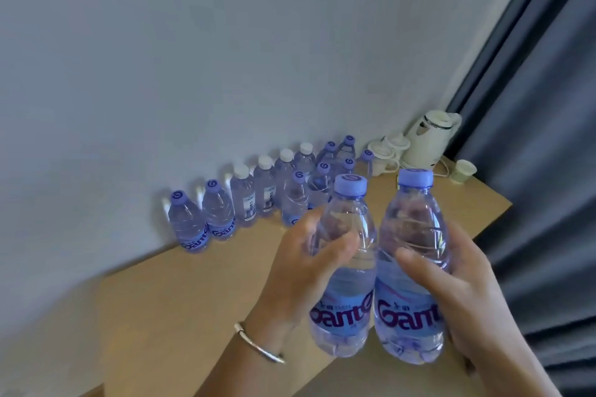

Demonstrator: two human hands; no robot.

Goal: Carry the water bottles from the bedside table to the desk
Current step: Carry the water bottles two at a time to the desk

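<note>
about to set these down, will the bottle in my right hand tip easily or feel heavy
The bottle in the right hand looks full and capped, so probably fairly heavy for its size. Tall and narrow, it may tip if nudged. The right hand grips thin clear plastic, which probably flexes under squeeze.

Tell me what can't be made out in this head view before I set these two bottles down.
- Back of the bottle row: the held bottles overlap it, so no exact count.
- White-cap bottle labels: too small to read.
- Desk front edge: cut off by the frame bottom.
- Right hand fingers: hidden behind its bottle.
</note>
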